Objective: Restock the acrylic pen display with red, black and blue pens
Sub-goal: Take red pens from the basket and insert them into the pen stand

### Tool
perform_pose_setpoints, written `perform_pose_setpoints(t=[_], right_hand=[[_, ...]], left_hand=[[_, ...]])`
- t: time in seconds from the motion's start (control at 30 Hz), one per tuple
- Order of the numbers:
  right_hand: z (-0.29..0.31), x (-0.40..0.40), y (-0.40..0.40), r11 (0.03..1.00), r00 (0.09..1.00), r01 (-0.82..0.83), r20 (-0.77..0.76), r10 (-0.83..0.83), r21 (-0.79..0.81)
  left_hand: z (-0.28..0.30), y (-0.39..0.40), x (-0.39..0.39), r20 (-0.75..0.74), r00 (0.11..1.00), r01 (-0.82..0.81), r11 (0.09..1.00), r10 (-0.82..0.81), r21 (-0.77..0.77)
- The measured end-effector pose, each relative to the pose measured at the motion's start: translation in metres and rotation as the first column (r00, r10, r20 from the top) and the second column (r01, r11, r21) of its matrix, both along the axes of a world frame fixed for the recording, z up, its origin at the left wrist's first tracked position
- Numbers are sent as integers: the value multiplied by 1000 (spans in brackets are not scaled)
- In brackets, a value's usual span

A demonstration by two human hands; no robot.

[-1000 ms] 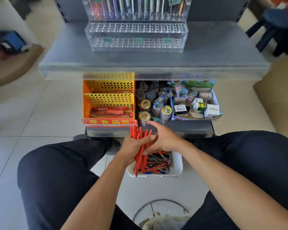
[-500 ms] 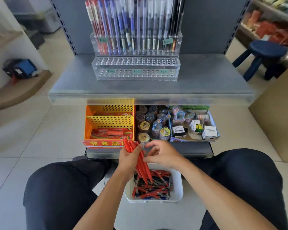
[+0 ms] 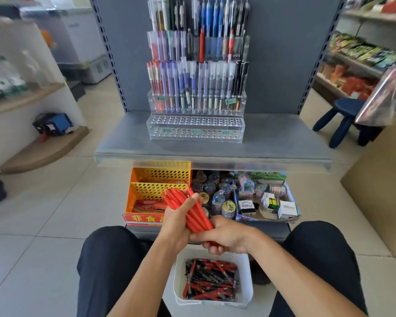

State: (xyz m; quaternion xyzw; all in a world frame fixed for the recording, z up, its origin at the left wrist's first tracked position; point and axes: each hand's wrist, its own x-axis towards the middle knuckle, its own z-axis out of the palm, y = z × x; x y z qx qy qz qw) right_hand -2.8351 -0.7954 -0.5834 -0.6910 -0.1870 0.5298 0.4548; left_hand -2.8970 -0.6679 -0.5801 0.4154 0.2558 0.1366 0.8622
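1. Clasped in the left hand point(image 3: 176, 221) is a bundle of red pens point(image 3: 188, 212), fingers wrapped around its middle and thumb pressed over the front
2. Right hand point(image 3: 224, 236) closes on the lower ends of the same bundle, fingers curled beneath, wrist coming in from the right
3. Bundle slants up and to the left, its upper ends fanning out above the left thumb
4. Both forearms reach forward from between two dark-trousered knees
5. Directly below the hands, a white basket point(image 3: 246, 294) on the floor holds loose red, black and blue pens point(image 3: 210, 280)
6. Farther ahead, on the grey shelf point(image 3: 284, 143), stands the acrylic pen display point(image 3: 196, 130); its two front tiers show empty holes, its rear tiers hold upright pens
7. Under the shelf sits a yellow perforated bin point(image 3: 156, 191), with small toys and boxes to its right
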Motion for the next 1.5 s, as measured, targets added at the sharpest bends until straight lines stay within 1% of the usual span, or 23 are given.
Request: perform_pose_setpoints(t=[0.07, 0.17, 0.27, 0.33, 0.4, 0.47, 0.53, 0.57, 0.6, 0.67, 0.73, 0.77, 0.83, 0.97, 1.07, 1.13, 1.2, 1.27, 1.37, 1.5], right_hand=[[9, -2, 2, 998, 999, -49, -5, 49, -32], [16, -5, 5, 995, 995, -91, 31, 93, -43], [20, -4, 6, 999, 998, -44, 46, 44, 8], [25, 2, 6, 999, 998, -17, 63, 14, 49], [31, 13, 6, 992, 994, 24, 105, -37, 123], [36, 25, 7, 974, 978, 81, 173, -119, 211], [41, 37, 9, 946, 920, 189, 291, -264, 262], [43, 44, 12, 925, 865, 247, 364, -344, 287], [46, 51, 15, 900, 806, 292, 424, -413, 322], [51, 66, 22, 862, 712, 320, 499, -493, 394], [57, 81, 30, 850, 675, 303, 533, -510, 430], [60, 88, 34, 853, 679, 290, 534, -504, 435], [67, 99, 42, 866, 721, 258, 511, -468, 429], [82, 109, 59, 866, 830, 214, 382, -405, 453], [89, 114, 70, 862, 825, 224, 382, -416, 455], [92, 116, 76, 865, 824, 234, 382, -418, 443], [93, 120, 80, 876, 800, 230, 430, -418, 423], [94, 123, 82, 876, 791, 228, 443, -422, 425], [99, 125, 86, 872, 809, 229, 414, -417, 432], [104, 124, 96, 865, 844, 221, 355, -401, 450]], left_hand=[[7, -6, -5, 16, 1000, 19, 1000, -18, -10], [14, -11, -8, -32, 999, 28, 998, -30, -49], [19, -7, -3, -68, 998, -12, 1000, 11, -19], [25, -2, 5, -75, 996, -52, 996, 58, 79], [32, 7, 15, -66, 995, -57, 976, 73, 211], [37, 20, 26, -46, 998, -24, 916, 47, 402], [42, 31, 34, -44, 999, 38, 809, -14, 587], [45, 36, 38, -42, 998, 69, 771, -54, 633], [48, 40, 41, -45, 994, 101, 748, -95, 656], [53, 47, 49, -42, 985, 153, 720, -170, 677], [52, 53, 57, -36, 980, 163, 690, -195, 705], [50, 57, 61, -30, 981, 154, 687, -189, 711], [48, 62, 65, -11, 986, 124, 694, -165, 710], [53, 69, 72, 48, 992, 49, 707, -118, 706], [63, 75, 78, 104, 987, 11, 696, -124, 718], [68, 78, 81, 117, 983, 17, 711, -138, 703], [70, 81, 83, 134, 980, 11, 720, -144, 694], [71, 83, 84, 160, 977, -6, 729, -142, 685], [68, 84, 85, 175, 977, -28, 739, -122, 674], [66, 83, 84, 196, 979, -94, 741, -52, 665]])
